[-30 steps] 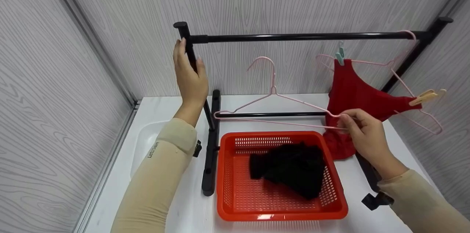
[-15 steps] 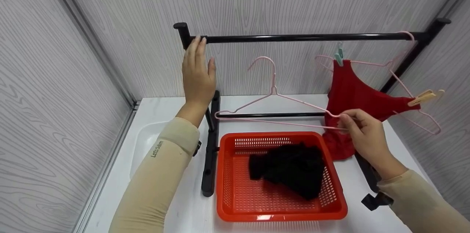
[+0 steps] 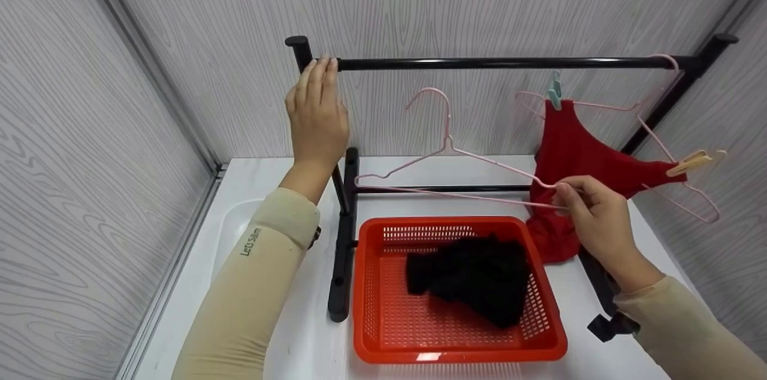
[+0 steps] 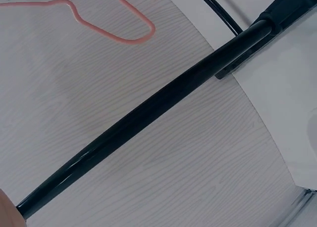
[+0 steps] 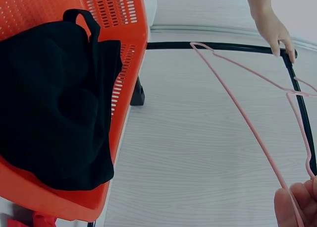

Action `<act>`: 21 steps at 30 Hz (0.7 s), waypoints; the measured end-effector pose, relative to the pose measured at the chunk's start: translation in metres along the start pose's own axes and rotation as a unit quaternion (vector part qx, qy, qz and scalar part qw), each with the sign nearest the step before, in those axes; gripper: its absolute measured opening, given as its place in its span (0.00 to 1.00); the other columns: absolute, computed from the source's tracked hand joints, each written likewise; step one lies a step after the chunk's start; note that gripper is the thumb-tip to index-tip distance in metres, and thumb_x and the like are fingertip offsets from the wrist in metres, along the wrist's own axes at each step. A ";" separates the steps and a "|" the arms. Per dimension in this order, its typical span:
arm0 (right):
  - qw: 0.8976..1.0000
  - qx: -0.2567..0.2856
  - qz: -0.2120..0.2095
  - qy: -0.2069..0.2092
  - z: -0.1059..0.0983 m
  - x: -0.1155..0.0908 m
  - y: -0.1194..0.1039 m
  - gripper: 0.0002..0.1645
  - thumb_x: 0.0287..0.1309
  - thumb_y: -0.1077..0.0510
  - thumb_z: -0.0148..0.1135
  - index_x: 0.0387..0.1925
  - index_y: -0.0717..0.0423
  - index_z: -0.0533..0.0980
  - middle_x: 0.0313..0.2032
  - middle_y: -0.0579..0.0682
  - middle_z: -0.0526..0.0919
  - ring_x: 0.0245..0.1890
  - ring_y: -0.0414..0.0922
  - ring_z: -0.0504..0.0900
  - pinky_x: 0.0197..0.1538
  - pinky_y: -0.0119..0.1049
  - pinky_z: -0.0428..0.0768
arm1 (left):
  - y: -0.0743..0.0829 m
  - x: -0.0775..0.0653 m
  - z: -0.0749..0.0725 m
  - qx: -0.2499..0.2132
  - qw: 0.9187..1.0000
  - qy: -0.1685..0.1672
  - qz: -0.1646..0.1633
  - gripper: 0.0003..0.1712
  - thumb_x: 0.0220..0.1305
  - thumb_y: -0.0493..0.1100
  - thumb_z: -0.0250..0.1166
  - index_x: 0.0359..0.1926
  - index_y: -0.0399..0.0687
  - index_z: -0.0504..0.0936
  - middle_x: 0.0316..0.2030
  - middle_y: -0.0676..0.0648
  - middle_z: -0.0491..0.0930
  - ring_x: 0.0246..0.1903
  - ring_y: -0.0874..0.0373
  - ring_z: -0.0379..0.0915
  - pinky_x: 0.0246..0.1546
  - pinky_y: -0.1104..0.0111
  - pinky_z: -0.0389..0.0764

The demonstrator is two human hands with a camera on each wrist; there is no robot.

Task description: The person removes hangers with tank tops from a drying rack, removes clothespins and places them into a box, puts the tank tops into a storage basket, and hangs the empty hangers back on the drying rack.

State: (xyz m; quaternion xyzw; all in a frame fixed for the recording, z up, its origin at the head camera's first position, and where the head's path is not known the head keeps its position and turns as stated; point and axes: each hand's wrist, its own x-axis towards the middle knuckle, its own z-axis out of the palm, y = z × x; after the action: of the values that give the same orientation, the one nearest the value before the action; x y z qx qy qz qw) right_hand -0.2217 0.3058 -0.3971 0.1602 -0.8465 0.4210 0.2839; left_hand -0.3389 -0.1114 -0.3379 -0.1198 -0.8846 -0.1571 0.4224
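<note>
My left hand (image 3: 319,119) rests on the upper left corner of a black garment rack (image 3: 479,63), its fingers extended over the joint of post and crossbar. In the left wrist view, the rack's post (image 4: 143,115) runs down from a sliver of the hand. My right hand (image 3: 596,215) pinches the right end of a pink wire hanger (image 3: 448,137) between thumb and fingers. This hanger is held below the crossbar, hook up and bare. In the right wrist view, the fingertips (image 5: 287,207) grip its wire.
An orange-red basket (image 3: 368,290) holds a black garment (image 3: 479,278) in front of the rack. At right hangs a red garment (image 3: 575,146) on another pink hanger (image 3: 605,106), clipped by a green clothespin (image 3: 555,92) and a yellow one (image 3: 692,162). Walls enclose the white table (image 3: 299,332).
My left hand has shifted from the left post onto the corner joint, its fingers now lying over the crossbar's end. The held hanger has tilted slightly, its left end rising a little.
</note>
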 end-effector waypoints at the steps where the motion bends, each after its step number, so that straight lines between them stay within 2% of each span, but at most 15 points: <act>1: 1.000 -0.004 -0.002 0.004 -0.001 0.001 -0.001 0.05 0.65 0.69 0.61 0.39 0.64 0.82 0.29 0.54 0.83 0.28 0.31 0.82 0.34 0.20 0.80 | 0.001 0.001 -0.001 0.004 1.000 0.000 0.002 0.30 0.73 0.35 0.48 0.74 0.41 0.61 0.72 0.43 0.61 0.73 0.49 0.52 0.69 0.54 0.55; 7: 0.999 -0.021 -0.016 0.033 0.000 0.011 -0.013 0.05 0.65 0.67 0.62 0.39 0.64 0.83 0.28 0.54 0.83 0.27 0.31 0.81 0.35 0.17 0.78 | 0.002 0.009 -0.004 0.023 1.000 -0.008 0.004 0.29 0.72 0.34 0.46 0.73 0.43 0.63 0.70 0.45 0.63 0.71 0.49 0.54 0.67 0.53 0.57; 14: 0.998 -0.028 -0.027 0.054 0.013 0.029 -0.028 0.07 0.65 0.65 0.64 0.41 0.65 0.83 0.29 0.54 0.83 0.28 0.29 0.80 0.38 0.17 0.78 | -0.003 0.008 -0.003 0.050 0.999 -0.008 0.003 0.31 0.68 0.33 0.48 0.73 0.42 0.61 0.70 0.44 0.62 0.71 0.48 0.54 0.65 0.52 0.59; 21: 0.995 -0.016 -0.036 0.093 0.032 0.042 -0.043 0.07 0.64 0.63 0.65 0.40 0.64 0.84 0.28 0.55 0.84 0.26 0.27 0.79 0.36 0.17 0.78 | -0.004 0.007 -0.003 0.089 0.995 -0.037 0.003 0.33 0.70 0.35 0.49 0.75 0.43 0.55 0.72 0.43 0.57 0.71 0.47 0.51 0.66 0.52 0.57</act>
State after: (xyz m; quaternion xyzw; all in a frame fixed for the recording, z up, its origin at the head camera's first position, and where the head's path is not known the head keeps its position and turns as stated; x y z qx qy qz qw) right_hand -0.2437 0.2533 -0.3598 0.1461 -0.8169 0.4096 0.3788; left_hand -0.3419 -0.1159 -0.3315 -0.0901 -0.9097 -0.0716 0.3990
